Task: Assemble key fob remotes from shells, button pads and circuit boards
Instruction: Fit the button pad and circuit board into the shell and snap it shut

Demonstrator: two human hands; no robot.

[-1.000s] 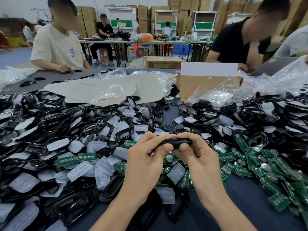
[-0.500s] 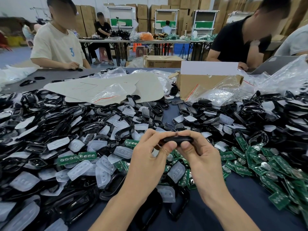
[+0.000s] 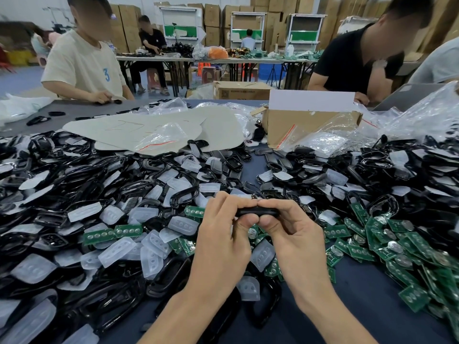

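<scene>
Table [image 3: 360,295]; fob [image 3: 257,211] between left grip [image 3: 223,235], right grip [image 3: 295,235]

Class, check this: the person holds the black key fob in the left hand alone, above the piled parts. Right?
No: the head view shows both the left hand and the right hand pinching the black key fob above the piled parts.

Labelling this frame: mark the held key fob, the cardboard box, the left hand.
key fob [image 3: 258,211]: head view, black side edge.
cardboard box [image 3: 280,123]: head view, brown front wall.
left hand [image 3: 223,234]: head view, back of hand.
</scene>
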